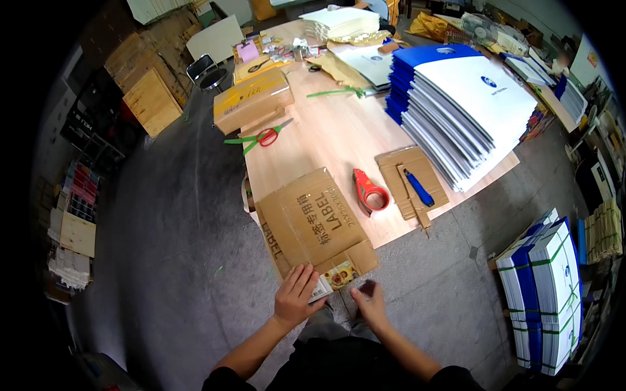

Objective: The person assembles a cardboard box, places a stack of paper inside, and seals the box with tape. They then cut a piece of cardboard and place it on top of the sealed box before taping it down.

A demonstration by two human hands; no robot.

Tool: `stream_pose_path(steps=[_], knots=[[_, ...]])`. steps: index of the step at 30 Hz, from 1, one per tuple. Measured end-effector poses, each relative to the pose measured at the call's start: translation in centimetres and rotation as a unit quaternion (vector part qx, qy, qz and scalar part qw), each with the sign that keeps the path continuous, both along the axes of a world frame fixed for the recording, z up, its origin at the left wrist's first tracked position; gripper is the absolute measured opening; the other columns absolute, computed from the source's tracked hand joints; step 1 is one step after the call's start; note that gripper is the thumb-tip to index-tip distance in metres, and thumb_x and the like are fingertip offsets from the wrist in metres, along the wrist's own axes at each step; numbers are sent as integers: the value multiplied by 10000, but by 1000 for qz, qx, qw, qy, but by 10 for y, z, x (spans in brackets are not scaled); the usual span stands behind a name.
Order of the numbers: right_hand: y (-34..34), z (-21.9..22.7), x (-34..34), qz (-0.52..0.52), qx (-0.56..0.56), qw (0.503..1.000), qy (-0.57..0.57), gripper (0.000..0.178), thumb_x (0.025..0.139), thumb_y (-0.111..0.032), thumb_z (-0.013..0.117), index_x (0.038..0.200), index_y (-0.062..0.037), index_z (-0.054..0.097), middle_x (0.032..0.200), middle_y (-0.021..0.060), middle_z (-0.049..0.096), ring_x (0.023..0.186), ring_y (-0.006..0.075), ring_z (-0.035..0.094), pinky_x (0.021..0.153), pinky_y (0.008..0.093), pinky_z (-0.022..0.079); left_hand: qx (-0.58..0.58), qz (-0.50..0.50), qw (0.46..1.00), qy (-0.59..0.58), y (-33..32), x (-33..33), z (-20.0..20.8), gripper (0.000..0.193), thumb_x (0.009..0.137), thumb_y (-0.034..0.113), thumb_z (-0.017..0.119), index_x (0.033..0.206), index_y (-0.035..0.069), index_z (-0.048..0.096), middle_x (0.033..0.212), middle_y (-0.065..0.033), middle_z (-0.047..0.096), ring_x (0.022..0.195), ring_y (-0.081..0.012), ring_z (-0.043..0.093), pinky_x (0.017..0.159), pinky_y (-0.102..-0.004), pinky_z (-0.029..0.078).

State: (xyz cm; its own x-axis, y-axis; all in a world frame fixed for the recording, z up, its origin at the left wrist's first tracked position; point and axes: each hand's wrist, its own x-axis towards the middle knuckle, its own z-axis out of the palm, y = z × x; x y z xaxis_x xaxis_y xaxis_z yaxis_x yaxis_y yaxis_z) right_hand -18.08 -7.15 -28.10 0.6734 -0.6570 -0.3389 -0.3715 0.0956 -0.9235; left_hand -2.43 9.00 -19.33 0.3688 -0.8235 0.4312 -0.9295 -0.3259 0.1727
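Note:
A flattened brown cardboard box (pixel 303 212) with dark print lies on the near end of the table, its near edge jutting past the tabletop. My left hand (pixel 297 296) is closed on that near edge, fingers straight on top and the thumb at the rim. Beside the thumb are a white label (pixel 319 290) and a colourful picture sticker (pixel 340 275). Off the box's near right corner, my right hand (pixel 370 305) has curled fingers with the thumb apart; nothing shows in it. A red tape dispenser (pixel 372 193) stands right of the box.
A blue utility knife (pixel 419 188) lies on a smaller cardboard piece (pixel 398 171). Red-handled scissors (pixel 268 136) and a taped carton (pixel 254 104) are at the table's left edge. A tall stack of blue-and-white printed sheets (pixel 456 98) fills the right; tied bundles (pixel 541 293) stand on the floor.

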Motion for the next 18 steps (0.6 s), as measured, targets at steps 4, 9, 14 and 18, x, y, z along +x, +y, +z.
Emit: stream_pose_path(steps=[4,9,14,18], knots=[[-56,29,31,-34,-185,977,-101,799,820,-474,788,1293,93,483,1221,258,559,1151,376,563,1020,438,441,9,3,1000,9,1,3,9,662,716,321,853,1270,31,634,1342,-155,609,1268,-338,566,1072,-452,469],[-76,44,71,131,-238,961,-46,722,816,-529,755,1158,70,539,1100,256,553,1028,392,559,875,446,472,38,-31,998,39,20,22,18,680,691,287,880,1276,48,627,1359,-154,599,1274,-327,562,1084,-473,456],[-21,47,66,119,-222,968,-20,727,790,-574,755,1009,86,543,986,253,564,924,416,553,810,481,470,128,43,987,83,58,32,49,629,795,348,802,1308,38,615,1526,-229,393,1443,-424,301,1163,-634,197],[5,67,65,197,-199,958,69,757,801,-604,733,1012,96,541,1004,291,588,922,437,596,806,484,494,169,243,949,107,30,-3,46,825,874,508,659,1414,-82,460,1601,-294,179,1495,-495,67,1141,-703,77]])
